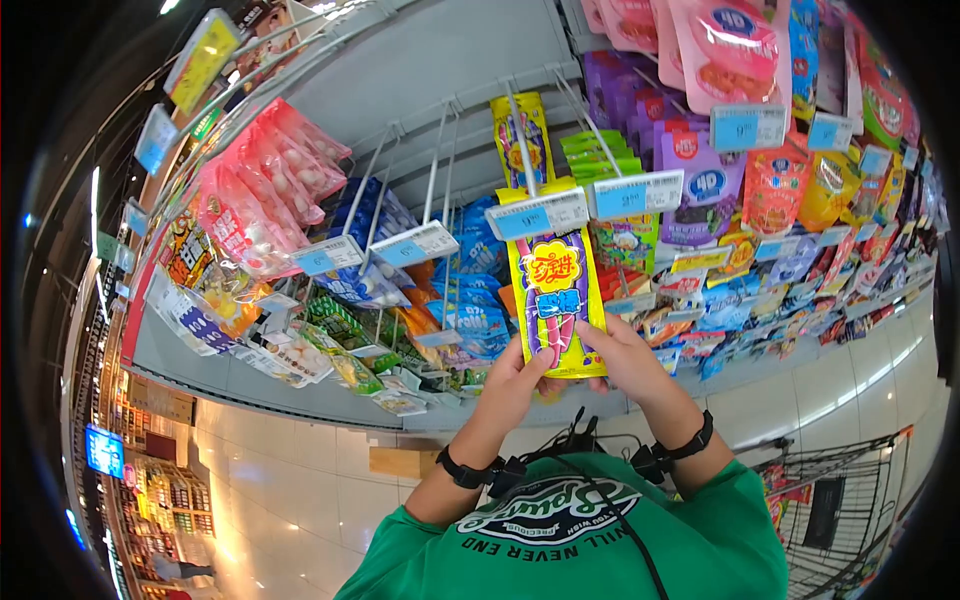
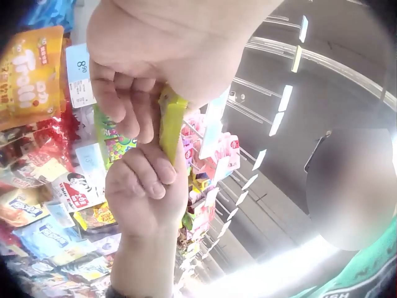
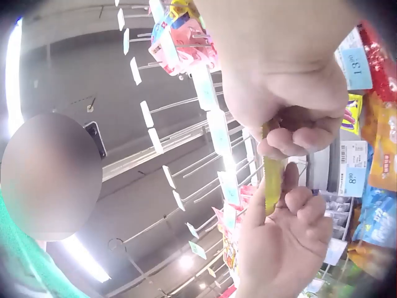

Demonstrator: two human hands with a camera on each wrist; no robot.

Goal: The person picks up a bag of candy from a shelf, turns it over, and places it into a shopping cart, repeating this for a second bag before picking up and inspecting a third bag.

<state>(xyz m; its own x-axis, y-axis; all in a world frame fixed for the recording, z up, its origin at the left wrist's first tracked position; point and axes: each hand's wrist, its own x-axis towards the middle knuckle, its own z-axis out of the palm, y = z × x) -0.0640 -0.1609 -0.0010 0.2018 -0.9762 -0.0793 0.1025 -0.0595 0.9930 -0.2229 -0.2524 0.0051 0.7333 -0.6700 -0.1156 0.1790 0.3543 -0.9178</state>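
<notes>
A yellow and purple candy packet (image 1: 560,300) is held upright by its lower part in front of the shelf, below a price tag. The left hand (image 1: 512,384) pinches its lower left edge, thumb on the front; the right hand (image 1: 625,358) pinches the lower right edge the same way. From the left wrist view the packet (image 2: 172,124) appears edge-on between the left hand (image 2: 142,68) and the right hand (image 2: 146,186). The right wrist view also has the packet (image 3: 273,183) edge-on, with the right hand (image 3: 291,105) above and the left hand (image 3: 285,242) below.
Metal hooks with price tags (image 1: 415,243) stick out from the grey shelf. A similar yellow packet (image 1: 522,140) hangs behind. Pink bags (image 1: 262,190) hang at left, purple bags (image 1: 700,185) at right. A wire shopping cart (image 1: 840,500) stands at lower right.
</notes>
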